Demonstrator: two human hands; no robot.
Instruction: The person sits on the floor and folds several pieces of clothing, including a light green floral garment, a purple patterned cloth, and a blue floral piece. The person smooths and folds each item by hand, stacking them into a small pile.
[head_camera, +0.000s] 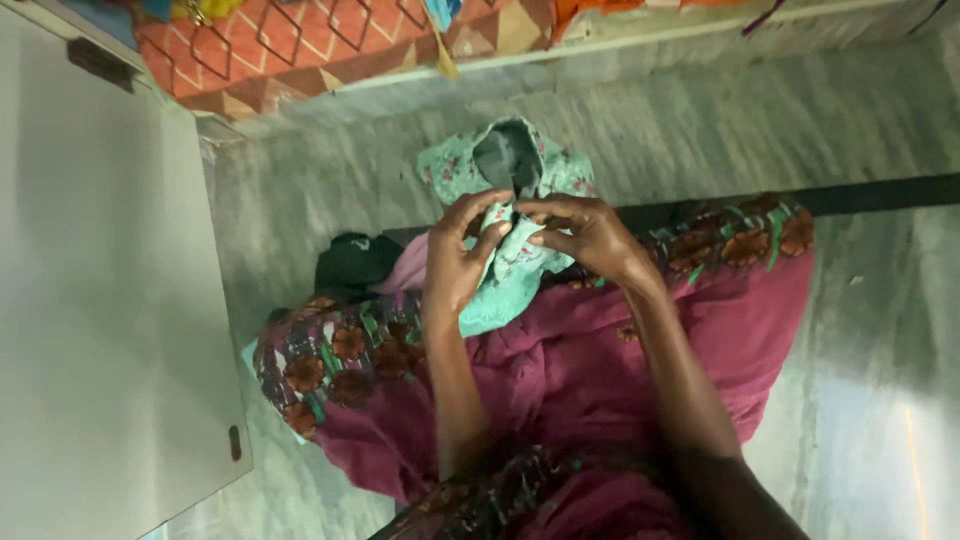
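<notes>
seen from my remote feed, both hands meet over a teal floral cloth (515, 265) above the lap. the left hand (458, 262) and right hand (590, 235) are pressed close together, fingertips pinching a fold of that cloth between them; what exactly sits under the fingertips is hidden, and i cannot tell whether a needle or thread is there. the cloth's upper part (505, 160) spills forward onto the floor (700, 120), showing a grey lining at an opening; its lower edge is covered by the left palm. the lap is draped in a magenta garment (600, 360) with a dark border of orange flowers (340, 360), which runs from the left knee to the far right edge. a black bundle (352, 262) lies just beside the left wrist, partly tucked behind the garment, its kind hard to make out. both forearms are cut off by the bottom edge. a white panel (100, 300) fills the left side, cropped by the frame. at the top, an orange patterned fabric (300, 45) is only partly in view. a dark strip (880, 192) crosses the floor to the right. no container shows in this view.
</notes>
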